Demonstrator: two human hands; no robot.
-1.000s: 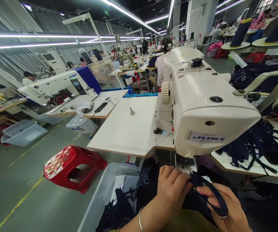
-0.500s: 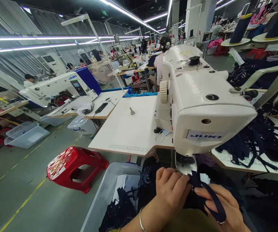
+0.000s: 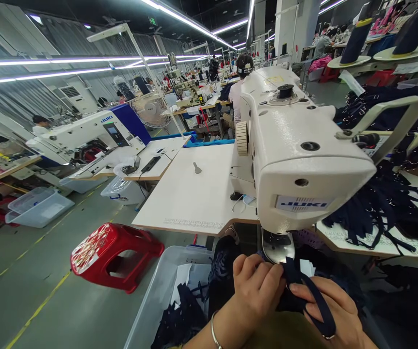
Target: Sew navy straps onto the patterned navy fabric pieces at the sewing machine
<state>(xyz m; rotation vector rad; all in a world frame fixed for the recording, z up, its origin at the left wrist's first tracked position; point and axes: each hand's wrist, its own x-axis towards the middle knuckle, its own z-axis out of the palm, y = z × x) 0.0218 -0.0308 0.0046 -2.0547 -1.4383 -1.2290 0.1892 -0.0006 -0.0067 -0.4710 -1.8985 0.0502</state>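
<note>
A dark navy fabric strap [image 3: 320, 295] runs between my two hands, bent into a loop on the right with a metal ring at its lower end. My left hand [image 3: 258, 286] is closed on the strap's left part, knuckles up, just under the sewing machine's metal plate. The fingers of my right hand [image 3: 334, 308] pinch the strap near the loop. Above both hands stands the white JUKI sewing machine [image 3: 311, 179]. Its needle area is partly hidden behind the head. A small white tag [image 3: 307, 267] shows beside the strap.
A clear plastic bin [image 3: 151, 300] with navy straps stands at lower left, near a red stool [image 3: 116, 254]. On the right, a pile of navy straps [image 3: 372, 203] hangs over the table. A small grey metal piece [image 3: 197, 168] lies on the white tabletop [image 3: 190, 198].
The view has shifted slightly, so the machine sits a little farther left in the picture. Both hands keep their hold on the strap, with hardly any movement.
</note>
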